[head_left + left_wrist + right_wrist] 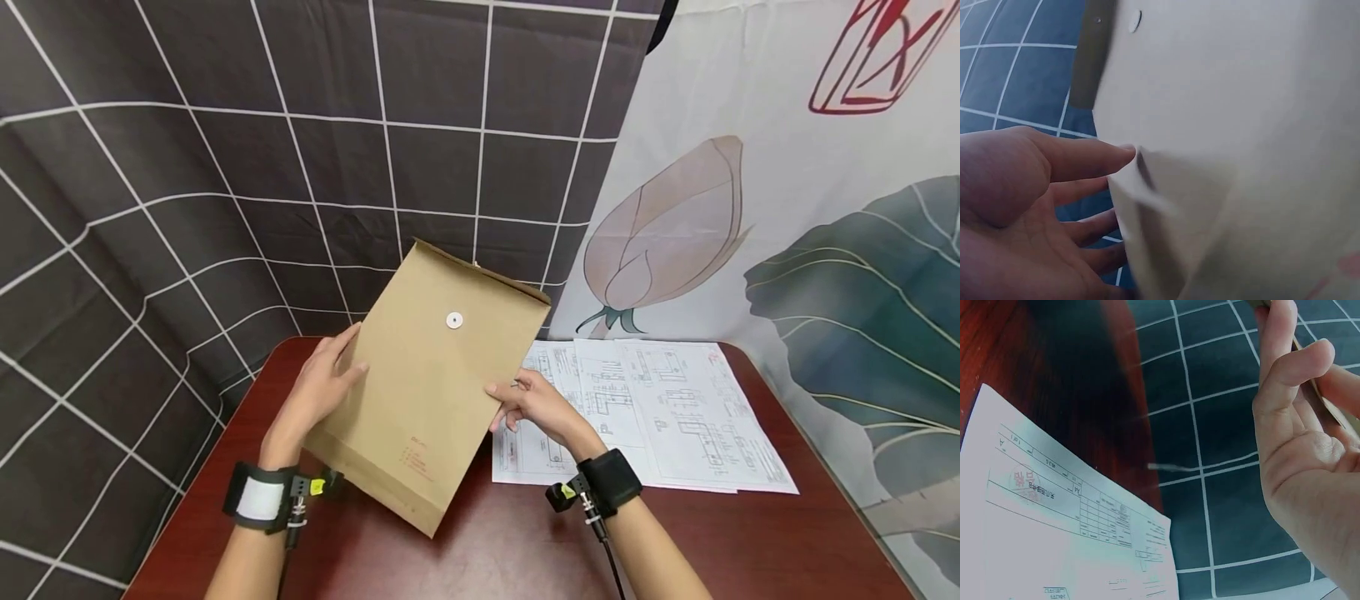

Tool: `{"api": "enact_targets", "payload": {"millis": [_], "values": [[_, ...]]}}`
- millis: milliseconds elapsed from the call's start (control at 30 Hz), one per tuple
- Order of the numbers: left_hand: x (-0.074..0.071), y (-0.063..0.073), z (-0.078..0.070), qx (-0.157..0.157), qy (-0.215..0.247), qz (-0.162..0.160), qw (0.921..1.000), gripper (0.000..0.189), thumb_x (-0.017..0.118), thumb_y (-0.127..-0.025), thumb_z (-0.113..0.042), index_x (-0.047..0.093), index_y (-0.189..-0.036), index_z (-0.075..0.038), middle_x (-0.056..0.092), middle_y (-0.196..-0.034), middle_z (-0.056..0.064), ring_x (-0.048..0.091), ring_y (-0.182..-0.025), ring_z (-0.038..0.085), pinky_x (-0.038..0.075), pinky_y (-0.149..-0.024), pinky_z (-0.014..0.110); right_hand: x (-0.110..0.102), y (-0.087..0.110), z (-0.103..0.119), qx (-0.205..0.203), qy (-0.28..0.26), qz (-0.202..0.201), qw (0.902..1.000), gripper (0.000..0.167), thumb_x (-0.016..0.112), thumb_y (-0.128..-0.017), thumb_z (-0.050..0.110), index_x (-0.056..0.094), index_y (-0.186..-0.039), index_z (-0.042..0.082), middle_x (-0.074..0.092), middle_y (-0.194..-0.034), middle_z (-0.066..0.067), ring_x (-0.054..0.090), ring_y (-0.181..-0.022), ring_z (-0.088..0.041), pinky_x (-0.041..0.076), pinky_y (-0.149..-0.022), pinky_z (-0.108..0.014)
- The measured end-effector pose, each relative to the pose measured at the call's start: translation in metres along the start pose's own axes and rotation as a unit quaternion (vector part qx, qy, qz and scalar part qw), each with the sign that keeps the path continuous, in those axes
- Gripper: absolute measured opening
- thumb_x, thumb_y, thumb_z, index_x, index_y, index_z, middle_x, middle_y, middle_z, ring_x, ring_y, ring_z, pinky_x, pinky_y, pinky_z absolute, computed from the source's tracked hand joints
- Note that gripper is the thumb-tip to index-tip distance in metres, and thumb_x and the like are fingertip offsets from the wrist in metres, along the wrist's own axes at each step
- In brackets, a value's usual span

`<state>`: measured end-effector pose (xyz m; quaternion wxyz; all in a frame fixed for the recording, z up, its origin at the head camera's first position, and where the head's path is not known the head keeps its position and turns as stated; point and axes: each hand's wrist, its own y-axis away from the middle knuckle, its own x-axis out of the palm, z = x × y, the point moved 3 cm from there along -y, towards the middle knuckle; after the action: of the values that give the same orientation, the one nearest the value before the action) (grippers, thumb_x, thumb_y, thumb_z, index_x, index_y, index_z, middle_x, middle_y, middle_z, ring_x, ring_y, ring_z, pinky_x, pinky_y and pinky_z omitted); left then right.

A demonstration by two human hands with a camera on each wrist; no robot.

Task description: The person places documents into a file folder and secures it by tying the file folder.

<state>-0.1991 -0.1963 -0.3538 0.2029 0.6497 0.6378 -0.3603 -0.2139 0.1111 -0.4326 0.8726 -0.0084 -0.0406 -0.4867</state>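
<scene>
A brown kraft paper document envelope (442,375) is held up at a tilt over the table, its white button (454,320) facing me. Along its top edge a darker flap strip (487,275) shows. My left hand (318,383) pinches the left edge, thumb in front and fingers behind. In the left wrist view the paper is creased beside the thumb (1094,156). On the opposite edge my right hand (536,404) grips the envelope, thumb on the front. Seen from the right wrist, the right hand's fingers (1285,375) curl at the envelope's thin edge.
Several sheets of printed technical drawings (690,417) overlap on the right part of the dark red table (510,550). A dark grid-patterned cloth (315,158) hangs behind and to the left, with a white flower-printed cloth (697,83) to the right.
</scene>
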Motion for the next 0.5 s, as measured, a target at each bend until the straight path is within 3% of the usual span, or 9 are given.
{"api": "enact_targets", "payload": {"millis": [133, 233, 367, 500], "values": [[0.004, -0.001, 0.000, 0.001, -0.004, -0.008, 1.0000, 0.061, 0.059, -0.093, -0.009, 0.032, -0.147, -0.002, 0.040, -0.132, 0.027, 0.042, -0.120, 0.040, 0.033, -0.100, 0.054, 0.000, 0.002, -0.001, -0.007, -0.012, -0.005, 0.9999, 0.024, 0.061, -0.094, 0.023, 0.049, -0.093, 0.002, 0.067, -0.076, -0.024, 0.066, -0.062, -0.029, 0.042, -0.047, -0.026], [0.007, 0.000, -0.003, 0.010, -0.013, -0.032, 0.9993, 0.060, 0.059, -0.093, -0.009, 0.033, -0.146, 0.000, 0.038, -0.133, 0.027, 0.041, -0.121, 0.041, 0.033, -0.100, 0.053, 0.000, 0.004, -0.001, -0.013, -0.017, -0.027, 0.9994, 0.030, 0.063, -0.093, 0.024, 0.044, -0.082, 0.004, 0.066, -0.072, -0.026, 0.066, -0.060, -0.028, 0.043, -0.046, -0.025], [0.011, 0.005, -0.010, 0.049, -0.017, -0.108, 0.9928, 0.051, 0.059, -0.091, -0.006, 0.044, -0.139, 0.000, 0.042, -0.130, 0.024, 0.046, -0.117, 0.039, 0.037, -0.095, 0.051, -0.002, 0.008, -0.001, -0.019, -0.025, -0.055, 0.9980, 0.032, 0.063, -0.092, 0.025, 0.043, -0.079, 0.005, 0.066, -0.072, -0.027, 0.064, -0.054, -0.023, 0.043, -0.047, -0.026], [0.016, 0.013, -0.020, 0.109, -0.004, -0.180, 0.9776, 0.038, 0.063, -0.089, -0.002, 0.057, -0.127, 0.000, 0.050, -0.121, 0.018, 0.050, -0.113, 0.033, 0.039, -0.092, 0.047, -0.003, 0.011, -0.001, -0.025, -0.036, -0.069, 0.9967, 0.035, 0.063, -0.093, 0.025, 0.040, -0.075, 0.006, 0.066, -0.071, -0.026, 0.063, -0.052, -0.021, 0.044, -0.048, -0.026]]}}
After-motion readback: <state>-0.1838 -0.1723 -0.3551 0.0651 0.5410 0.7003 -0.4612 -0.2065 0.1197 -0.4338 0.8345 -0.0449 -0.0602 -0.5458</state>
